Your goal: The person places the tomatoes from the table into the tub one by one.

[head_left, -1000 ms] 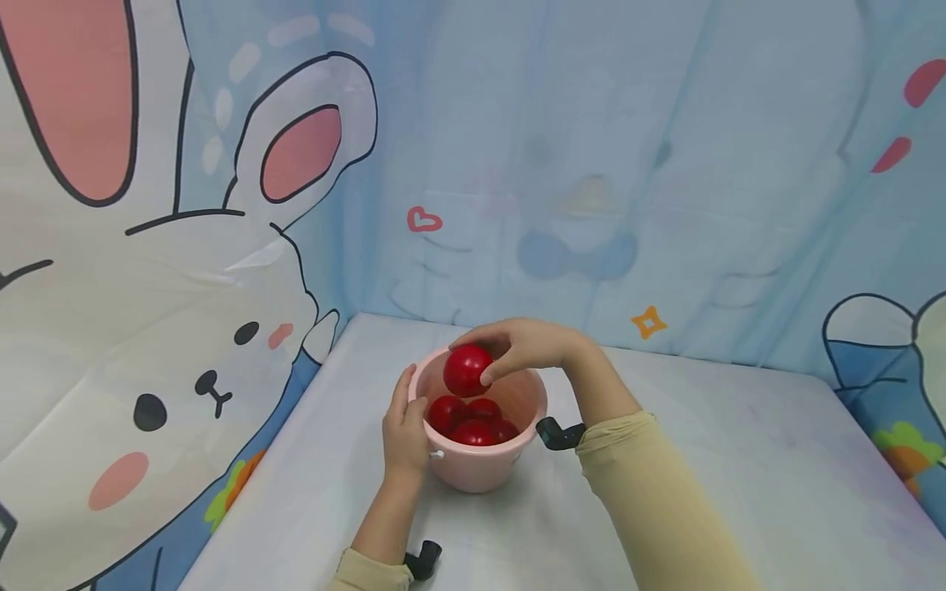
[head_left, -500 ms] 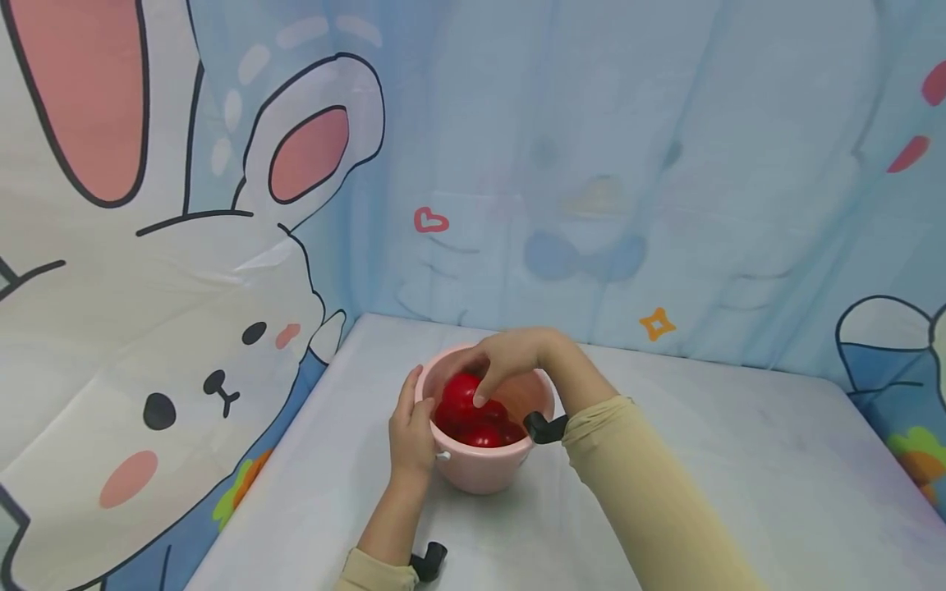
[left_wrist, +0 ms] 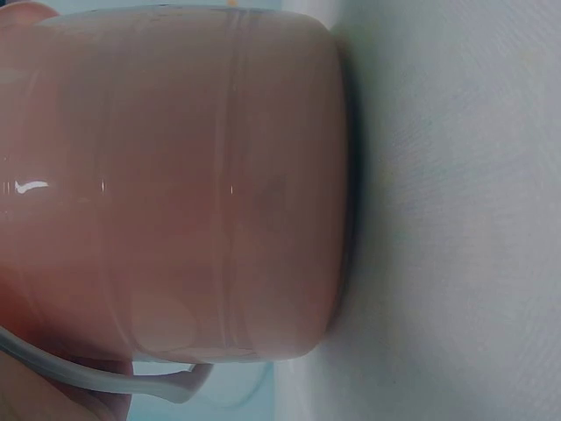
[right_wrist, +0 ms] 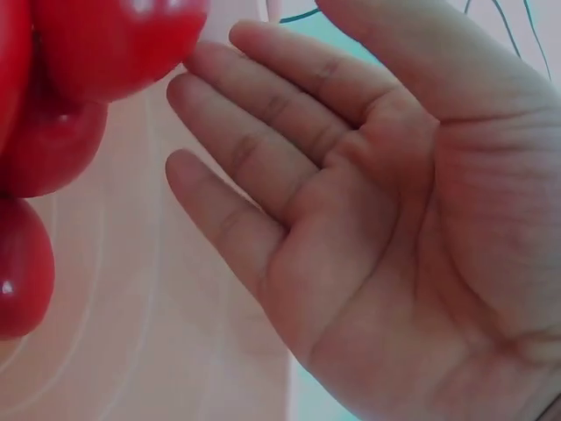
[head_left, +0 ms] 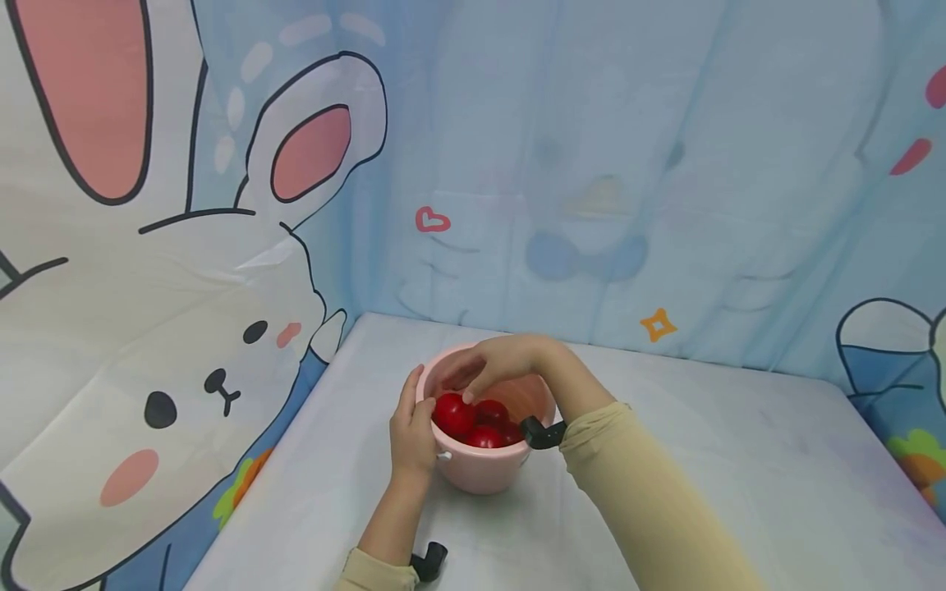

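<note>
A pale pink bucket [head_left: 476, 474] stands upright on the white-covered table, with several glossy red balls inside. My left hand [head_left: 411, 431] holds the bucket's left side, thumb near the rim. In the left wrist view, the bucket wall [left_wrist: 175, 175] fills much of the picture and part of the hand shows behind the grey-white handle [left_wrist: 114, 379]. My right hand [head_left: 510, 359] reaches in over the rim, nearest the topmost red ball [head_left: 452, 414] at the left. The right wrist view shows that hand [right_wrist: 351, 193] with fingers extended and nothing in the palm, fingertips close to a ball [right_wrist: 123, 44].
The white table cover [head_left: 687, 460] spreads out on both sides of the bucket. Behind stands a light blue curtain [head_left: 473, 123] printed with cartoons, and a large rabbit print [head_left: 111, 328] borders the left. Each wrist carries a small black mount [head_left: 543, 433].
My right hand has lowered a red ball into the bucket and let go of it; the ball now lies with the others. My left hand keeps its hold on the bucket.
</note>
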`<state>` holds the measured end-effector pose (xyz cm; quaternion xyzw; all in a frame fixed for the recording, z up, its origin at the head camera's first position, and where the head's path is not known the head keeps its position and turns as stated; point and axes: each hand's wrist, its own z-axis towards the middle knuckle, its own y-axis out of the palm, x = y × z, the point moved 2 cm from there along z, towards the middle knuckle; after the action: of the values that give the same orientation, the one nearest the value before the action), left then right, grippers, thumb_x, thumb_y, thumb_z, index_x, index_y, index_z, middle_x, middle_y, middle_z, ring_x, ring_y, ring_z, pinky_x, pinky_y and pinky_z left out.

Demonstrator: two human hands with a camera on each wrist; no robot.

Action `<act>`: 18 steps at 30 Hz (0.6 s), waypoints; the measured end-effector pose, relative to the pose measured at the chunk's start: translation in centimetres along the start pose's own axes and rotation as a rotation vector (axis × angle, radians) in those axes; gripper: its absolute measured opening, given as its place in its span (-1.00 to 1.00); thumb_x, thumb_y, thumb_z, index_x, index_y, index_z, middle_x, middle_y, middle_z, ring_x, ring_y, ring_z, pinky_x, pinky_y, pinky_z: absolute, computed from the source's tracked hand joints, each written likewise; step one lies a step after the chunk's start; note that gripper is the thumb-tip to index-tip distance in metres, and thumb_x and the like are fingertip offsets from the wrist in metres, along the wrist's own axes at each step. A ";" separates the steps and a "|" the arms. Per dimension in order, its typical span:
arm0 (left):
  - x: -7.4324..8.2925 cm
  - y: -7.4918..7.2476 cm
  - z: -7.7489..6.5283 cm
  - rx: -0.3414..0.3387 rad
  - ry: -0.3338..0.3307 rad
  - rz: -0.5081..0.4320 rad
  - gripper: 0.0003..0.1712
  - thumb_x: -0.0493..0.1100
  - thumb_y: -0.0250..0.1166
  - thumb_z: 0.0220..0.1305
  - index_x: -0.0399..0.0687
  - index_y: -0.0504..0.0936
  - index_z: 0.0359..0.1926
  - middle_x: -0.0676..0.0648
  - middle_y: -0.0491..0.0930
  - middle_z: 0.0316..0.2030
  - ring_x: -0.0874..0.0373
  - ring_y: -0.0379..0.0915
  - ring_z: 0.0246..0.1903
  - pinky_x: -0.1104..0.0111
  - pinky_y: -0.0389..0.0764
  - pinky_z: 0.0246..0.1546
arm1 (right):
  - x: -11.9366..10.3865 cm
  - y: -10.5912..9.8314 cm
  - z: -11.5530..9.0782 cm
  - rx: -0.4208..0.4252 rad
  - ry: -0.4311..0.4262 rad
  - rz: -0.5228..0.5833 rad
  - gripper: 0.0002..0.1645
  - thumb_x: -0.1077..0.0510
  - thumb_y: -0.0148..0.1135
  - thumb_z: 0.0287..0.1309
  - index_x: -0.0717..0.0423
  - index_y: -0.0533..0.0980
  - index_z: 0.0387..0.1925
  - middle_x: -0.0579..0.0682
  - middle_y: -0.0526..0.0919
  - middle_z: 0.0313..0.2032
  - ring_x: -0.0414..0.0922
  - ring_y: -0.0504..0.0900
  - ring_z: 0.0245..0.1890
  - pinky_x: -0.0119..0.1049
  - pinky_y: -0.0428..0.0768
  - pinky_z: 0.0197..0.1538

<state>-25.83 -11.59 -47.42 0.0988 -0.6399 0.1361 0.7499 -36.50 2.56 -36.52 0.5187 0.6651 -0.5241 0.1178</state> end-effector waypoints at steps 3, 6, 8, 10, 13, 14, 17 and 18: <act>0.0 0.0 0.0 0.003 0.000 0.001 -0.39 -0.04 0.03 0.40 0.59 0.24 0.40 0.24 0.28 0.43 0.08 0.21 0.44 0.05 0.50 0.24 | 0.1 0.0 -0.5 0.044 0.033 -0.001 -0.35 0.00 0.36 0.16 -0.24 0.45 0.31 -0.14 0.55 0.22 -0.10 0.48 0.28 -0.04 0.60 0.21; 0.0 0.1 -0.1 0.006 -0.002 0.001 -0.40 -0.04 0.02 0.40 0.58 0.25 0.40 0.24 0.29 0.42 0.07 0.21 0.44 0.04 0.49 0.24 | -0.1 -0.1 -1.3 0.104 0.064 -0.054 -0.35 -0.07 0.35 0.15 -0.27 0.46 0.30 -0.13 0.54 0.24 -0.09 0.46 0.28 0.02 0.59 0.22; 0.0 0.1 -0.1 0.005 -0.004 -0.002 -0.40 -0.04 0.02 0.40 0.58 0.25 0.40 0.25 0.29 0.42 0.08 0.20 0.44 0.04 0.48 0.25 | -0.3 -0.1 -2.1 0.158 0.069 -0.105 -0.36 -0.11 0.33 0.17 -0.27 0.45 0.31 -0.13 0.54 0.25 -0.08 0.46 0.29 0.03 0.57 0.24; 0.0 0.1 -0.2 0.005 -0.007 -0.001 -0.40 -0.03 0.02 0.41 0.60 0.24 0.40 0.27 0.29 0.42 0.10 0.19 0.44 0.03 0.48 0.26 | -0.5 -0.1 -3.1 0.223 0.067 -0.169 -0.35 -0.18 0.28 0.18 -0.27 0.44 0.32 -0.17 0.53 0.26 -0.09 0.45 0.31 0.01 0.56 0.25; 0.0 0.2 -0.2 0.006 -0.010 0.004 -0.40 -0.03 0.02 0.41 0.62 0.24 0.39 0.29 0.28 0.41 0.12 0.18 0.44 0.02 0.48 0.26 | -0.3 0.2 -5.3 0.338 0.057 -0.252 -0.33 -0.27 0.21 0.21 -0.28 0.43 0.34 -0.18 0.51 0.29 -0.07 0.41 0.35 0.04 0.52 0.29; 0.0 0.2 -0.2 0.007 -0.010 0.006 -0.41 -0.02 0.01 0.41 0.63 0.24 0.39 0.30 0.28 0.41 0.13 0.18 0.44 0.02 0.48 0.26 | -0.1 0.5 -6.1 0.382 0.068 -0.268 -0.33 -0.30 0.20 0.20 -0.31 0.42 0.34 -0.19 0.50 0.29 -0.07 0.40 0.36 0.07 0.51 0.29; -0.1 0.1 -0.2 0.010 -0.002 0.011 -0.42 -0.02 0.00 0.41 0.64 0.24 0.38 0.31 0.28 0.41 0.13 0.19 0.44 0.02 0.50 0.25 | 0.9 1.5 -8.7 0.497 0.084 -0.290 -0.33 -0.30 0.18 0.22 -0.36 0.39 0.35 -0.16 0.47 0.33 -0.01 0.37 0.38 0.16 0.47 0.31; -0.1 0.1 -0.1 0.013 0.002 0.013 -0.42 -0.02 -0.01 0.42 0.64 0.25 0.38 0.32 0.28 0.41 0.14 0.20 0.43 0.01 0.51 0.24 | 1.4 2.0 -9.5 0.533 0.089 -0.290 -0.32 -0.30 0.18 0.23 -0.37 0.37 0.37 -0.15 0.45 0.34 0.01 0.36 0.39 0.18 0.46 0.31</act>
<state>-25.74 -11.46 -47.55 0.0992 -0.6388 0.1453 0.7490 -31.82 10.98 -34.62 0.4534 0.5759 -0.6682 -0.1277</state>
